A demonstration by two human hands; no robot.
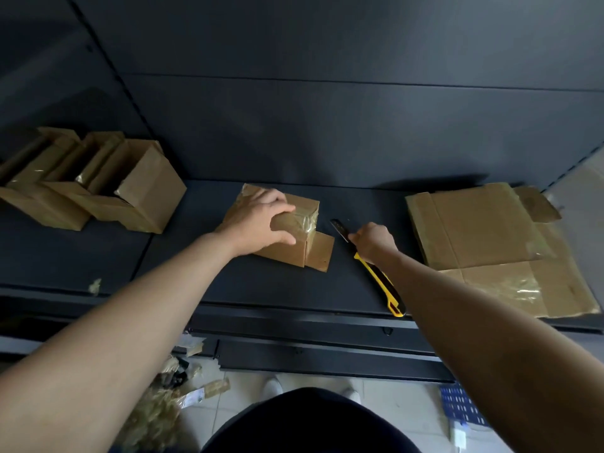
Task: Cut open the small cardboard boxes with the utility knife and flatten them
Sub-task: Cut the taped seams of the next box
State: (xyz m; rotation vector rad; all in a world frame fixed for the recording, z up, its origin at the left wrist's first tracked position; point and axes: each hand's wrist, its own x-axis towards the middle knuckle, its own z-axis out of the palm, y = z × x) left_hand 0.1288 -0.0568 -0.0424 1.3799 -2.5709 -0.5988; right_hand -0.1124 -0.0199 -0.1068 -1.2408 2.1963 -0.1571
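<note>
A small taped cardboard box (304,220) lies on the dark shelf (261,282) in the middle, one flap folded out at its near right. My left hand (264,220) rests on top of it and grips its near edge. Just right of the box, my right hand (372,240) holds a yellow and black utility knife (382,279), blade out and pointing away toward the far left. The blade tip is close to the box but apart from it.
Several small upright cardboard boxes (98,184) stand in a group at the left of the shelf. A pile of flattened cardboard (490,243) lies at the right. Tape scraps (157,407) litter the tiled floor below, and a scrap (94,286) sits at the shelf's front edge.
</note>
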